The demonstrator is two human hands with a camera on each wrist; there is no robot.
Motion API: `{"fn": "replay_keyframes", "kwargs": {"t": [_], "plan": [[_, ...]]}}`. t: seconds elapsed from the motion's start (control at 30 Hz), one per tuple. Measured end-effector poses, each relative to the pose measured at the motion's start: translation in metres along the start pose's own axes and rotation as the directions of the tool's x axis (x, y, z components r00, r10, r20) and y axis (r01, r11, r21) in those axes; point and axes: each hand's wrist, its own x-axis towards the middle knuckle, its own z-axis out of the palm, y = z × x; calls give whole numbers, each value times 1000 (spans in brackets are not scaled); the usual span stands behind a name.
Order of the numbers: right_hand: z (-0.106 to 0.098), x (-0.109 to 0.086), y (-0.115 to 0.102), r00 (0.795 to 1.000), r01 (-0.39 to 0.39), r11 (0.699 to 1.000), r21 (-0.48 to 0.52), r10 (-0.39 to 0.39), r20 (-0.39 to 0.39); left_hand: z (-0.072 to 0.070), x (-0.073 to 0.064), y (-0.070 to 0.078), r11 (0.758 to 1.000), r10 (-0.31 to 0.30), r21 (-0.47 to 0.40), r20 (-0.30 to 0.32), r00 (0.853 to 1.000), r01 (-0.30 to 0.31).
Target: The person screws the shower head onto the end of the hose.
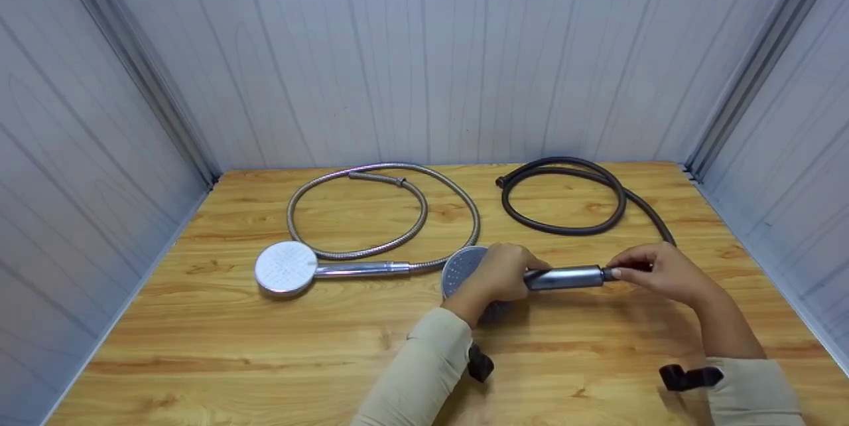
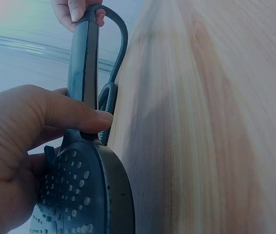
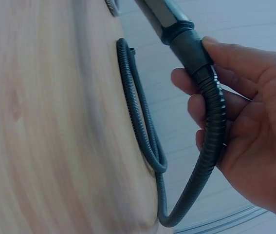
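Observation:
A dark grey shower head (image 2: 79, 190) is held just above the table, its nozzle face turned toward the left wrist camera. My left hand (image 1: 505, 271) grips it round the neck, where handle and head meet. At the far end of the handle (image 1: 567, 278), my right hand (image 1: 666, 273) pinches the connector nut (image 3: 191, 51) of the dark shower hose between thumb and fingers. The nut sits against the handle's end; whether it is threaded on, I cannot tell. From there the black hose (image 3: 211, 141) bends down to a loop on the table.
A chrome shower head (image 1: 286, 269) lies on the left of the wooden table (image 1: 265, 359), joined to a coiled silver hose (image 1: 474, 213). The black hose's loop (image 1: 564, 230) lies at the back right, its free end pointing left. Pale panel walls (image 1: 424, 54) enclose the back and sides.

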Motion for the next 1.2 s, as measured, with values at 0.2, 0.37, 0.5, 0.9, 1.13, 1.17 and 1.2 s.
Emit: {"fn": "replay_keyframes", "kwargs": {"t": [0.2, 0.37, 0.5, 0.9, 1.13, 1.17, 1.2], "plan": [[0, 0, -4, 1000, -20, 1000, -16, 19, -23, -2, 0, 0, 1000, -3, -20, 1, 1000, 4], [1, 0, -4, 999, 10, 1000, -20, -11, -41, -6, 0, 0, 999, -30, -36, 19, 999, 30], [2, 0, -3, 998, 22, 1000, -6, -23, -51, -7, 1, -1, 999, -39, -35, 26, 999, 40], [7, 0, 1, 994, 60, 998, 16, -58, -89, -9, 0, -1, 1000, -4, 7, 6, 1000, 4], [8, 0, 0, 995, 38, 999, 28, -35, -90, -10, -2, -2, 1000, -22, -17, 13, 1000, 22], [8, 0, 0, 995, 38, 999, 28, -36, -91, -10, -2, -3, 1000, -24, -18, 11, 1000, 24], [8, 1, 0, 995, 39, 999, 27, -37, -92, -10, -2, -3, 999, -25, -19, 9, 1000, 25]]}}
